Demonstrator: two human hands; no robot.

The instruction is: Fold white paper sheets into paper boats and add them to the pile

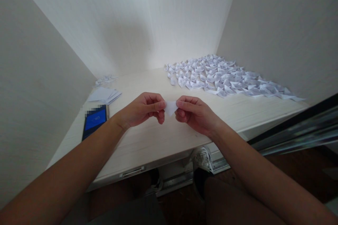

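Observation:
A small piece of folded white paper [171,107], roughly a triangle pointing down, is held up above the desk between my two hands. My left hand [151,107] pinches its left corner between thumb and forefinger. On the other side, my right hand [192,111] grips the right corner the same way. The remaining fingers of both hands are curled in. Part of the paper is hidden behind the fingertips.
Many folded white paper boats [213,75] cover the desk's back right. At the left lie flat paper sheets [102,95], paper scraps [105,79] and a phone [95,119] with a blue screen. The white desk [148,144] meets walls on three sides.

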